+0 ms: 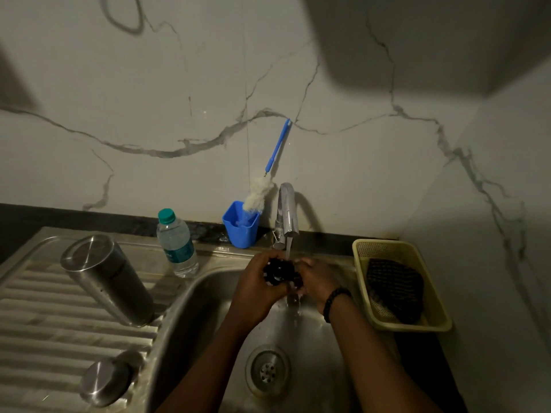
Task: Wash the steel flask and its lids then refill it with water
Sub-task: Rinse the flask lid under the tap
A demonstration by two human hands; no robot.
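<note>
I hold the black inner lid [278, 274] under the tap [287, 216] over the sink's [190, 308] back edge, left hand [258, 289] and right hand [317, 281] both curled around it; wet fingers could drop it.

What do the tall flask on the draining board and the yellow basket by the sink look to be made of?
Flask: brushed steel by the look of it, grey with streaky glints on its flat top. Basket: probably moulded plastic, matt pale yellow, its walls pierced with a fine mesh of holes.
</note>
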